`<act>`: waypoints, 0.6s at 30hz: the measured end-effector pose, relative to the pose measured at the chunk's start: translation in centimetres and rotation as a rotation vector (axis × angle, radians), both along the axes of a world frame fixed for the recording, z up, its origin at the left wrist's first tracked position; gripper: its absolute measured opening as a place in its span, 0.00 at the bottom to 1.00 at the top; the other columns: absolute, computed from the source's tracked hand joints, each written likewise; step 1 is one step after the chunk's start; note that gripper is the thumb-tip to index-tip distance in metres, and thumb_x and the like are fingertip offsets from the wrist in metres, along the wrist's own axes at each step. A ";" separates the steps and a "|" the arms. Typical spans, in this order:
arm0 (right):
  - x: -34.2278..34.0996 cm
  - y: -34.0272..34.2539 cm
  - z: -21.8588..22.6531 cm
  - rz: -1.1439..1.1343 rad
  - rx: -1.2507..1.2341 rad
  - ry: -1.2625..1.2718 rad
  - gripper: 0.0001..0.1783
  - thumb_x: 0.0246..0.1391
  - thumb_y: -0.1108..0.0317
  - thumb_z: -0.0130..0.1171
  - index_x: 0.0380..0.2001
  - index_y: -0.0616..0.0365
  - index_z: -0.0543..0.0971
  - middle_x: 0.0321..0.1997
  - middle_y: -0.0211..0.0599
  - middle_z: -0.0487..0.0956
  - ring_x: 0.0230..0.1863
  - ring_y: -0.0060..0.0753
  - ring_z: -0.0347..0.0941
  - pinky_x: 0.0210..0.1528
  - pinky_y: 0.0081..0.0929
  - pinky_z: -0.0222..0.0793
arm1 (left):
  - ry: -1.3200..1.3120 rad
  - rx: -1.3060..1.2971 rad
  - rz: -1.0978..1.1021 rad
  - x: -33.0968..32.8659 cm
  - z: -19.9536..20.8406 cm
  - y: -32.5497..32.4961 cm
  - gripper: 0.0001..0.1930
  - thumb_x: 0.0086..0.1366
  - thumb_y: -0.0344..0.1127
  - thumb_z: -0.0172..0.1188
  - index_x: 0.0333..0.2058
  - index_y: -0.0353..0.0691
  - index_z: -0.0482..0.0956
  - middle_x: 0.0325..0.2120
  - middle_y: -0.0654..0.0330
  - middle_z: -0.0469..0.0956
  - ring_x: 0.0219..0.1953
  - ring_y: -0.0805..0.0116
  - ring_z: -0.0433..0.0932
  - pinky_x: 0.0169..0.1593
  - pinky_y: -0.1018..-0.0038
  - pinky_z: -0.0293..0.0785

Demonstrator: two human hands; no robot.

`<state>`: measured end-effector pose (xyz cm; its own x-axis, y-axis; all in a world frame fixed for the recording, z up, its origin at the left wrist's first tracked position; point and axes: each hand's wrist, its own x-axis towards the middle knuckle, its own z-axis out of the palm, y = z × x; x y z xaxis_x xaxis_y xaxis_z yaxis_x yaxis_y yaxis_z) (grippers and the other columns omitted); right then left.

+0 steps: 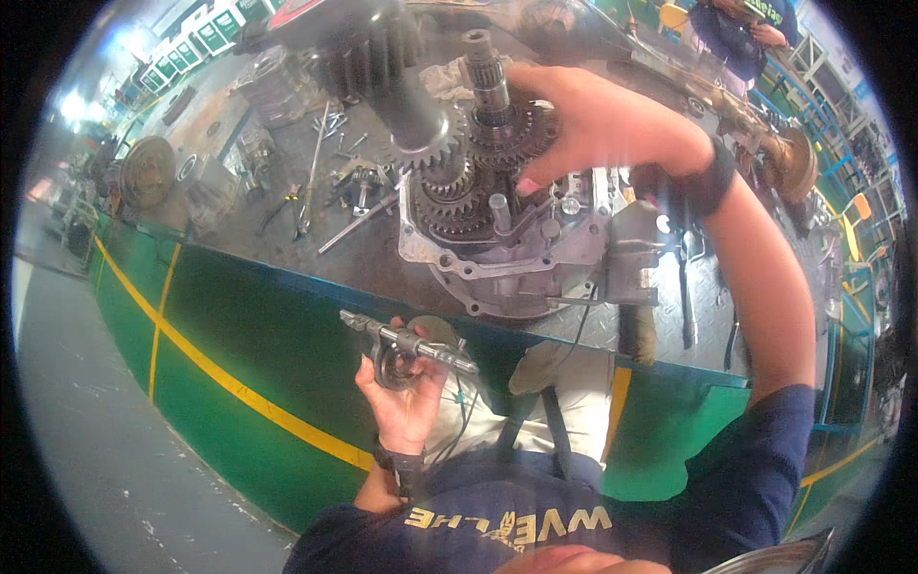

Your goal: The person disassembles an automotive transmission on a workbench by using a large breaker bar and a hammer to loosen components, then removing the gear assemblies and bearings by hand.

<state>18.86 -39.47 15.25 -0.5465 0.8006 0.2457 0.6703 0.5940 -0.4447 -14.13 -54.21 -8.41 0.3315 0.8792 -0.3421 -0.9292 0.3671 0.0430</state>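
Note:
My left hand (402,397) holds a shift fork with its rod (411,346) in front of the bench edge, the curved fork near my palm. Over the bench, my right hand (602,120) reaches round the gears of an upright gear shaft (490,86); the thumb is low beside the gears and the other fingertips are hidden behind it. The shaft stands in an open gearbox housing (507,273), among more meshed gears (454,210). A large blurred gear shaft (382,67) leans above the housing's left side, cut off at the top.
On the metal workbench (287,244) lie pliers (284,203), bolts (335,124), a small gear piece (363,187) and metal castings (206,182). A metal cylinder part (633,253), a brush (636,330) and long tools (687,297) are right of the housing. Another person (746,33) stands at the far right.

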 end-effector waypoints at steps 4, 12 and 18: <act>0.2 1.1 -0.8 0.000 -0.011 -0.001 0.41 0.33 0.63 0.81 0.54 0.66 0.77 0.49 0.54 0.83 0.50 0.48 0.81 0.54 0.36 0.75 | 0.073 -0.044 0.011 0.6 0.9 -1.0 0.35 0.59 0.55 0.68 0.62 0.47 0.73 0.53 0.50 0.76 0.33 0.69 0.70 0.51 0.64 0.73; 0.5 1.8 -2.0 0.047 -0.036 0.089 0.37 0.32 0.65 0.79 0.49 0.68 0.79 0.39 0.50 0.85 0.41 0.44 0.84 0.46 0.34 0.77 | 0.124 -0.017 -0.025 -0.7 -0.5 -2.4 0.35 0.59 0.55 0.68 0.62 0.47 0.74 0.53 0.52 0.76 0.34 0.69 0.70 0.57 0.61 0.69; 1.0 3.1 -2.9 0.140 0.107 0.027 0.39 0.32 0.63 0.81 0.50 0.68 0.78 0.41 0.52 0.85 0.43 0.47 0.84 0.48 0.37 0.77 | 0.120 -0.025 -0.038 0.2 -0.9 -1.9 0.34 0.59 0.55 0.68 0.62 0.47 0.74 0.54 0.52 0.76 0.36 0.69 0.72 0.58 0.60 0.69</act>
<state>19.82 -36.37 12.30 -0.6431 0.6854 0.3416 0.5662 0.7259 -0.3905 -13.92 -56.12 -9.32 0.3197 0.8577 -0.4027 -0.9035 0.4040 0.1433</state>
